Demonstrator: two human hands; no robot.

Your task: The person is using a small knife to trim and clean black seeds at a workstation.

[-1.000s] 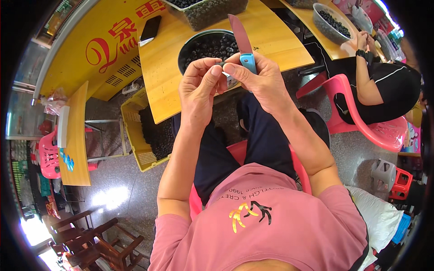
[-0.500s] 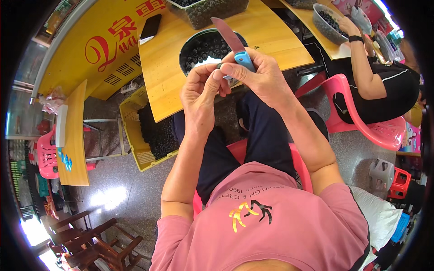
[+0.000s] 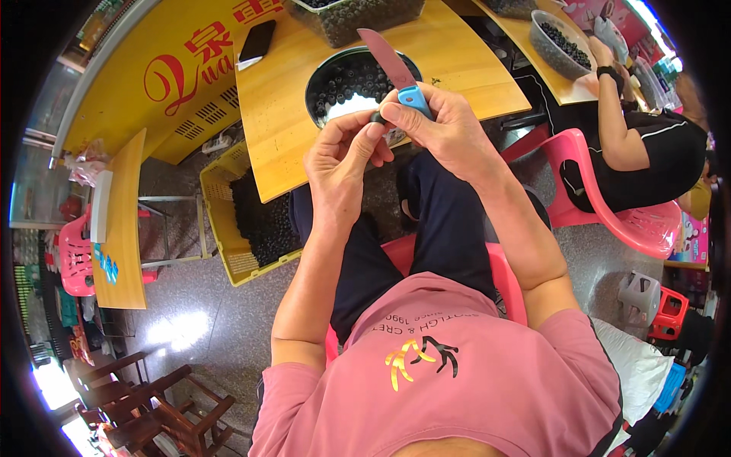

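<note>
Right hand point(image 3: 449, 129) grips blue-handled knife point(image 3: 396, 72), blade up. Left hand point(image 3: 343, 156) pinches small dark fruit point(image 3: 377, 118) at fingertips, above wooden table's point(image 3: 282, 129) near edge, beside dark bowl point(image 3: 320, 80).

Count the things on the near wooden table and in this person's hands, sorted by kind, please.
Knife with blue handle, in the right hand: 1
Small dark piece, pinched by the left hand: 1
Round bowl of dark pieces: 1
Rectangular tub of dark pieces: 1
Black phone: 1
Total: 5
</note>
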